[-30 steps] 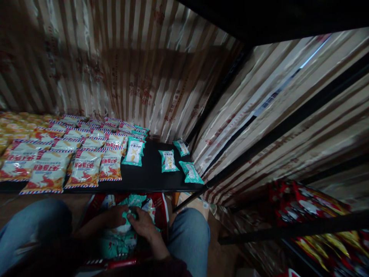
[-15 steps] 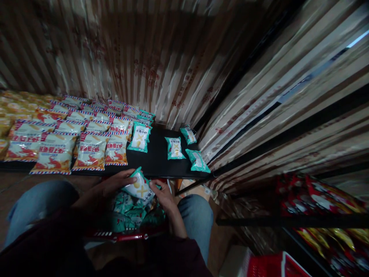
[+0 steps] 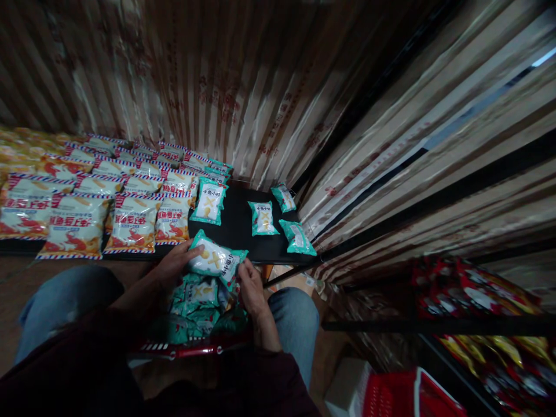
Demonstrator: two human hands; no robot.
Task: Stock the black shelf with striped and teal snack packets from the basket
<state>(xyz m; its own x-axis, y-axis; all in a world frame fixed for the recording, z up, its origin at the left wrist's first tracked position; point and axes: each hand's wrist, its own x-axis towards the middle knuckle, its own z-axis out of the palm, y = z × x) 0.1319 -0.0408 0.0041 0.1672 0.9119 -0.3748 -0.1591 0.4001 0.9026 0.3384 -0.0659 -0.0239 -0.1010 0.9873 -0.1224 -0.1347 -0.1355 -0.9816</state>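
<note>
Between my two hands is a teal and white snack bag [image 3: 214, 259], lying on its side with its printed front up. My left hand [image 3: 176, 263] grips its left end, and the fingers of my right hand [image 3: 252, 284] pinch the right end. Below it, a red basket [image 3: 195, 351] between my knees holds several more teal snack bags [image 3: 197, 310]. On the black shelf [image 3: 232, 231] ahead, one teal bag [image 3: 209, 201] stands upright in front of others like it. To its right another teal bag [image 3: 263, 218] leans back, with two more lying near the shelf's right end.
Rows of white and orange snack bags [image 3: 78, 223] fill the shelf's left part, with yellow bags [image 3: 30, 145] beyond. Striped plastic sheeting [image 3: 243, 98] hangs behind. At right stand a rack of red bags [image 3: 478, 289], a second red basket [image 3: 395, 394] and a pale box [image 3: 347, 385].
Both hands have lifted the held snack bag slightly up toward the shelf edge. It has turned from a slant to nearly level, showing more of its front.
</note>
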